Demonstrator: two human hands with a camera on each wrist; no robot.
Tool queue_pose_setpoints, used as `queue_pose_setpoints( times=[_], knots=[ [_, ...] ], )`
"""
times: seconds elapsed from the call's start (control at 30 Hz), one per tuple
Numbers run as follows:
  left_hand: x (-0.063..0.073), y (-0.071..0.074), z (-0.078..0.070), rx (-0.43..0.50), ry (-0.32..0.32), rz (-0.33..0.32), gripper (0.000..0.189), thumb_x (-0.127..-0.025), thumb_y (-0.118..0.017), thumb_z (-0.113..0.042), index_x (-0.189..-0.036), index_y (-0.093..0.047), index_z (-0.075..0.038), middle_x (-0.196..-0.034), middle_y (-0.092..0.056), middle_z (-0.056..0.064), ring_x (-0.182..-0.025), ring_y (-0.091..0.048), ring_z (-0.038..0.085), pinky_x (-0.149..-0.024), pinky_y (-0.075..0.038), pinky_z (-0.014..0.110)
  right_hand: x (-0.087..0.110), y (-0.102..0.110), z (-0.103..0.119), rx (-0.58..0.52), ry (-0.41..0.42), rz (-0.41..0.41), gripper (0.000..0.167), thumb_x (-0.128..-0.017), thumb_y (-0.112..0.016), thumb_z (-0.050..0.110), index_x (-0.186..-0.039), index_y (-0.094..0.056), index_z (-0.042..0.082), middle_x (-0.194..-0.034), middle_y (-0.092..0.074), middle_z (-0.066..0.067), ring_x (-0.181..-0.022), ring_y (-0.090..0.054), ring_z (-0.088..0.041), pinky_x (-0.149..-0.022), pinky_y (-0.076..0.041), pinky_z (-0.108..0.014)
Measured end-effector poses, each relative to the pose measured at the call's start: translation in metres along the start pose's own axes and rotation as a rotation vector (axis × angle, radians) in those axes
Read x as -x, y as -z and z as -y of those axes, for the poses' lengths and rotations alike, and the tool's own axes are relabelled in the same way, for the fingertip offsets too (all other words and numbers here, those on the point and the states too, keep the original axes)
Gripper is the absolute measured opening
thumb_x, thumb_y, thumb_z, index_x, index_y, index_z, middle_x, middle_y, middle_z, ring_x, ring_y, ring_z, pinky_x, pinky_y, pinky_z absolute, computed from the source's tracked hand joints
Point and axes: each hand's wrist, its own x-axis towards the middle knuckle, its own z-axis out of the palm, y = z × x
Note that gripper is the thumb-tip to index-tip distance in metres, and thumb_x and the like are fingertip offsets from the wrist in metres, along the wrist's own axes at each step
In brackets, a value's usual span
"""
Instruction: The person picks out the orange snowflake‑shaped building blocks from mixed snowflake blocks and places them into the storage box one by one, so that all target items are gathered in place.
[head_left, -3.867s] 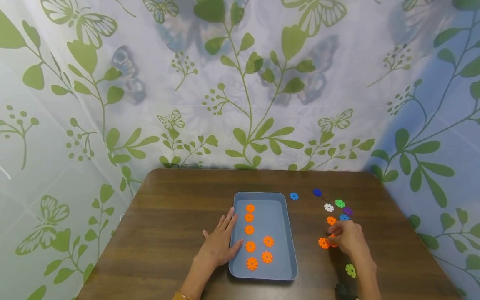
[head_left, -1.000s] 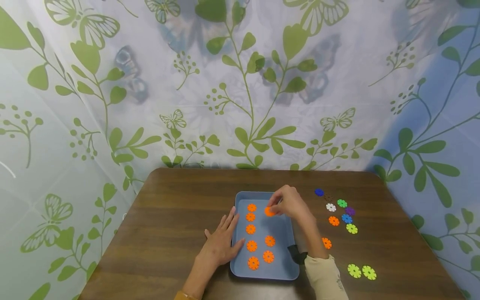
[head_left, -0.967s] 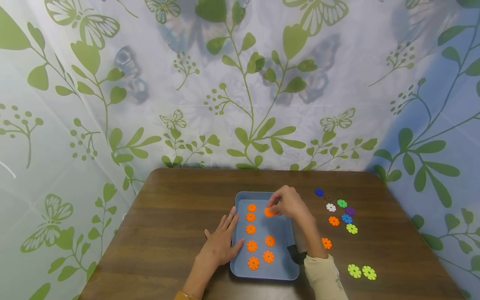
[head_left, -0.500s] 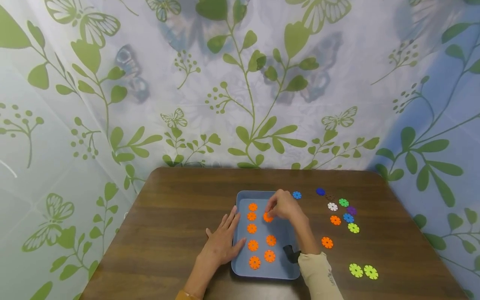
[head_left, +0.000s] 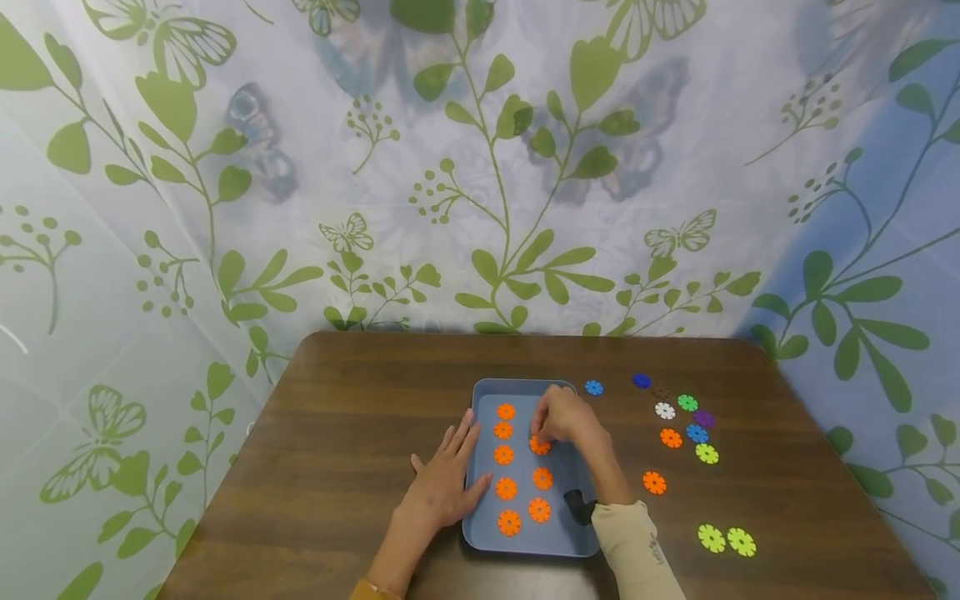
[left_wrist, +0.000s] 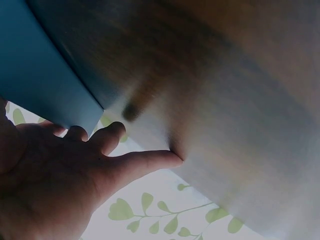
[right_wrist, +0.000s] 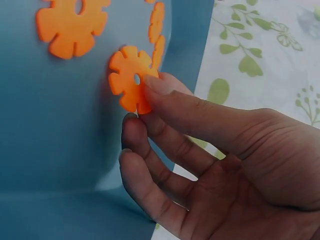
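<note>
My right hand pinches an orange notched disc between thumb and fingers, low over the blue-grey tray. In the right wrist view the thumb lies over one side of the flower-shaped disc, close to the tray floor, the other fingers bent behind it. My left hand rests at the tray's left rim, fingers extended and thumb reaching over the edge. Several orange discs form a column along the tray's left side. Two more orange discs lie in a second column, nearer me than the held one.
Right of the tray on the brown table lie loose discs: two orange, including one orange disc, a white disc, a green disc, yellow-green discs, and blue, purple and brown ones. A patterned curtain hangs behind.
From the loose discs on the right, my right hand has come over the tray with an orange disc, then moved it nearer me within the second column. The left hand has stayed at the rim.
</note>
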Motion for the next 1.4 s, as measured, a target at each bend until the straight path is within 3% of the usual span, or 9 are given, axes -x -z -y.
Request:
queue_pose_setpoints(
  times=[0.63, 1.07, 1.2, 1.4],
  knots=[
    [0.0, 0.001, 0.0, 0.0, -0.009, -0.003, 0.078, -0.104, -0.068, -0.04, -0.169, -0.036, -0.008, -0.181, -0.019, 0.007, -0.16, -0.032, 0.041, -0.099, -0.022, 0.097, -0.002, -0.005, 0.003, 0.101, -0.067, 0.054, 0.026, -0.074, -0.094, -0.005, -0.067, -0.075, 0.012, -0.073, -0.068, 0.0, -0.067, -0.059, -0.021, -0.059, -0.049, -0.031],
    [0.0, 0.001, -0.002, 0.008, -0.021, -0.012, 0.078, -0.104, -0.069, -0.039, -0.168, -0.037, -0.008, -0.18, -0.021, 0.008, -0.159, -0.034, 0.043, -0.098, -0.022, 0.097, -0.002, -0.009, -0.001, 0.073, -0.057, 0.017, 0.029, -0.072, -0.096, -0.004, -0.066, -0.073, 0.012, -0.072, -0.068, -0.001, -0.065, -0.059, -0.021, -0.057, -0.048, -0.031],
    [0.001, 0.001, -0.002, 0.013, -0.012, -0.006, 0.078, -0.104, -0.069, -0.039, -0.169, -0.036, -0.009, -0.181, -0.019, 0.007, -0.16, -0.032, 0.043, -0.099, -0.021, 0.097, 0.002, -0.007, -0.002, 0.031, -0.04, -0.032, 0.026, -0.077, -0.095, 0.002, -0.068, -0.073, 0.012, -0.074, -0.067, 0.0, -0.066, -0.06, -0.02, -0.059, -0.05, -0.033],
    [0.001, 0.0, -0.002, 0.016, -0.003, -0.005, 0.079, -0.104, -0.069, -0.039, -0.169, -0.036, -0.009, -0.181, -0.019, 0.007, -0.161, -0.031, 0.042, -0.1, -0.021, 0.097, 0.018, 0.007, 0.001, -0.068, 0.056, -0.181, 0.017, -0.084, -0.091, 0.006, -0.078, -0.076, 0.009, -0.078, -0.071, 0.0, -0.071, -0.064, -0.018, -0.065, -0.055, -0.038]
  ],
)
